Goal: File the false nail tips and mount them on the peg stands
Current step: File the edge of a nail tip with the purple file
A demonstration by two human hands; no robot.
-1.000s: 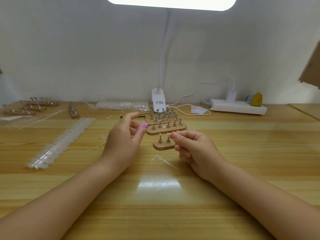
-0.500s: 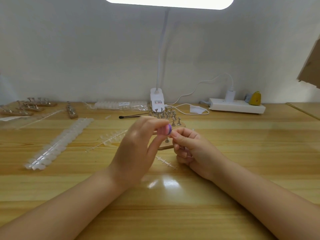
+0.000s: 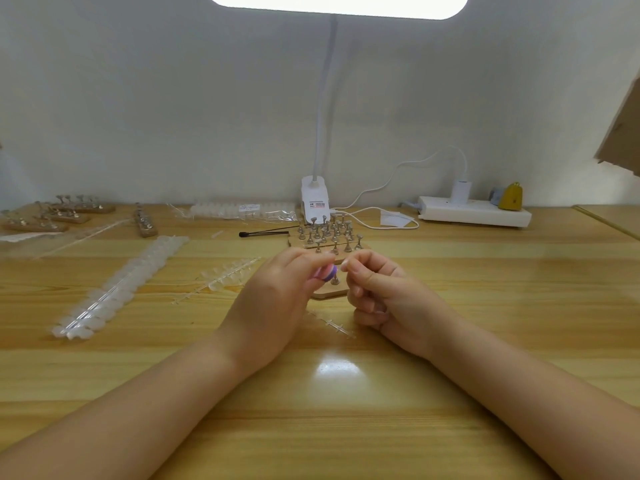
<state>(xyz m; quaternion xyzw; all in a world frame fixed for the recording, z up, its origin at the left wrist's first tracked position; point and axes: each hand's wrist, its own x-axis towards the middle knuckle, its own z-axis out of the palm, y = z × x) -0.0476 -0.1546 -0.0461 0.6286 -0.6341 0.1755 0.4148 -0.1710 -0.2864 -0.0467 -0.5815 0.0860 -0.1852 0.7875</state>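
Note:
My left hand (image 3: 277, 292) grips a small pink and purple file block (image 3: 326, 273) between thumb and fingers. My right hand (image 3: 381, 292) pinches a tiny clear nail tip (image 3: 343, 266) right beside the block, the two almost touching. Just behind both hands lies a small wooden peg stand (image 3: 330, 292) with one metal peg showing. A larger wooden stand (image 3: 332, 242) with several bare metal pegs sits farther back. An emptied clear sprue strip (image 3: 332, 323) lies on the table under my right hand.
Long strips of clear nail tips (image 3: 117, 289) and a shorter strip (image 3: 225, 277) lie at the left. More peg stands (image 3: 59, 216) sit far left. A black tweezer tool (image 3: 266, 233), a bagged strip (image 3: 242, 211), the lamp base (image 3: 314, 202) and a power strip (image 3: 474, 213) line the back.
My left hand moved right from the table's left middle to meet my right hand, bringing the file block up against the nail tip. My right hand stayed nearly in place.

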